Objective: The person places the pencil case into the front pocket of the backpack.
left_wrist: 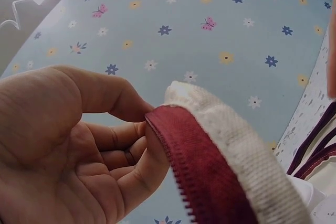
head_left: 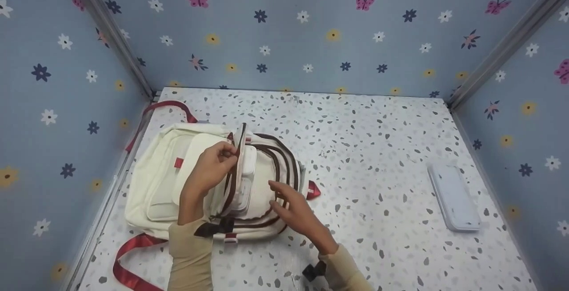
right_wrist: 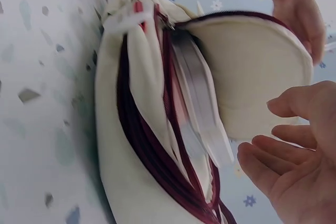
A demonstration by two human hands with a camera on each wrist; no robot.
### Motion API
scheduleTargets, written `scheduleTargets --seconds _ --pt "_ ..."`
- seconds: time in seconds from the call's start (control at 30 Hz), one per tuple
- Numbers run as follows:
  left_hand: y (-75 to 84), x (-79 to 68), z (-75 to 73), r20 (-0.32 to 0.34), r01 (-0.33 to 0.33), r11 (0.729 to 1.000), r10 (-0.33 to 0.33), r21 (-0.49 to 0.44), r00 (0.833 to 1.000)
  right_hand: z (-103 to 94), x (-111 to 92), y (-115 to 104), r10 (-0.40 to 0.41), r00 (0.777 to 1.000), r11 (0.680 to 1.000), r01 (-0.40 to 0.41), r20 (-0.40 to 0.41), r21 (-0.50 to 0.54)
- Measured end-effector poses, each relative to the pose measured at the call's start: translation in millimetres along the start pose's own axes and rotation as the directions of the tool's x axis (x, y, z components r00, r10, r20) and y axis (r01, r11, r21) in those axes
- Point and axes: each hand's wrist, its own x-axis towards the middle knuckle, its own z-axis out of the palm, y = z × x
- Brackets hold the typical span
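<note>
A cream backpack [head_left: 142, 180] with dark red zippers lies on the table, its front pocket unzipped. My left hand [head_left: 206, 169] pinches the zippered edge of the pocket flap [left_wrist: 231, 145] between thumb and fingers and holds it raised. In the right wrist view the flap [right_wrist: 257, 72] stands away from the bag. Inside the pocket are a white rounded-edged case [right_wrist: 197, 85] and, below it in the head view, a clear-looking container [head_left: 242, 195]. My right hand [head_left: 295, 209] hovers by the pocket opening with fingers apart, holding nothing.
A pale, flat rectangular case [head_left: 455, 197] lies at the table's right side. Red straps [head_left: 126, 264] spread from the backpack's left end. Flower-patterned panels [head_left: 284, 33] enclose the speckled table [head_left: 364, 149] at the back and sides.
</note>
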Motion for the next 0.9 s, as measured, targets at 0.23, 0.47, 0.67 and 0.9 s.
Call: scheduleTargets --seconds 0.23,0.47,0.67,0.9 --pt "-2.3 0.5 -0.3 0.004 0.009 1.000 -0.009 -0.012 1.000 -26.9 -3 -7 0.002 0.994 1.000 -0.002 -0.109 -0.003" --pt "-3.3 0.2 -1.3 0.008 0.016 1.000 -0.016 -0.021 1.000 -45.4 -11 13 0.039 0.983 0.998 -0.046 -0.182 -0.034" --pt "-5.1 -1.2 -4.6 0.023 0.020 1.000 -0.020 -0.014 1.000 -60.1 -16 17 0.048 0.968 0.999 -0.052 -0.248 -0.008" --pt "-4.4 -1.9 -5.6 0.027 0.027 0.999 -0.027 -0.026 0.999 -77.6 -21 -3 0.054 0.955 0.998 -0.064 -0.292 -0.024"
